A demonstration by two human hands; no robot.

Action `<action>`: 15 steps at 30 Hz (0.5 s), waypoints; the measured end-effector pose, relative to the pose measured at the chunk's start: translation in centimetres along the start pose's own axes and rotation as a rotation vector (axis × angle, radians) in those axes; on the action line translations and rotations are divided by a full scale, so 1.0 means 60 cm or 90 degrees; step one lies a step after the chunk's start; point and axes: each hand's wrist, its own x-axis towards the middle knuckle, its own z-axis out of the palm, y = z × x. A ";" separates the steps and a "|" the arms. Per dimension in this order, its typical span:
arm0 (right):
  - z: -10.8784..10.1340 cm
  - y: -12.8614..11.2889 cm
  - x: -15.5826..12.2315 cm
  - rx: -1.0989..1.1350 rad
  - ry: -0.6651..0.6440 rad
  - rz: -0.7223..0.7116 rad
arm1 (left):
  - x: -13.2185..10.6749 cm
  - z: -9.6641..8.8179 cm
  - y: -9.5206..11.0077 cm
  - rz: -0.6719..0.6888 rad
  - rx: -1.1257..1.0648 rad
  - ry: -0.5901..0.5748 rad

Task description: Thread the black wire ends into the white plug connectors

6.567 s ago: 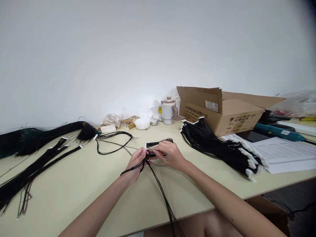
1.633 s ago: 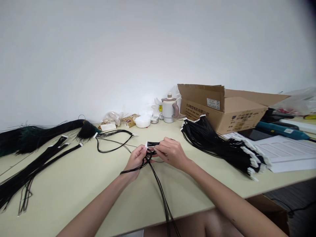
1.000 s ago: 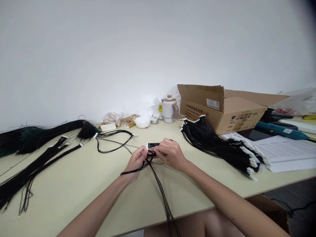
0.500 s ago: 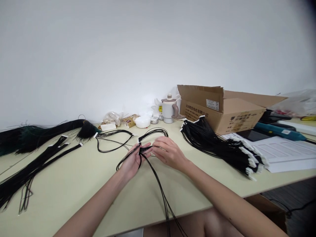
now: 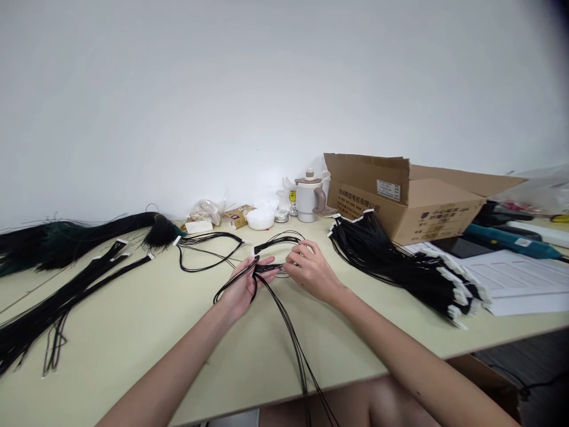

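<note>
A black wire harness (image 5: 291, 323) with a white connector (image 5: 255, 255) lies across my left hand (image 5: 242, 287), which is closed around its wires. Loops of wire arch above and to the left of that hand, and loose strands hang over the table's front edge. My right hand (image 5: 311, 267) is to the right, its fingers bent and pinching wires of the same harness. The exact strands between its fingertips are hidden. Behind my left hand, another black harness with white connectors (image 5: 208, 237) lies on the table in an open loop.
Black wire bundles (image 5: 66, 296) lie at the left, near a thicker dark bundle (image 5: 106, 228). At the right are a heap of finished-looking harnesses (image 5: 400, 270), an open cardboard box (image 5: 440, 207) and paper sheets (image 5: 524, 279). A lidded mug (image 5: 306, 198) and white bowl (image 5: 261, 219) stand behind.
My right hand has shifted slightly right, away from my left hand, along the wires. My left hand keeps its hold. The whole view has moved slightly.
</note>
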 end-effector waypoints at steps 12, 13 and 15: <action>0.007 -0.028 0.000 0.101 0.034 -0.093 | -0.004 0.006 -0.006 -0.057 -0.041 0.011; 0.010 -0.030 0.000 0.103 0.032 -0.114 | -0.003 0.006 -0.008 -0.059 -0.048 0.015; 0.014 -0.032 -0.001 0.097 0.024 -0.153 | -0.002 0.005 -0.014 -0.067 -0.064 0.021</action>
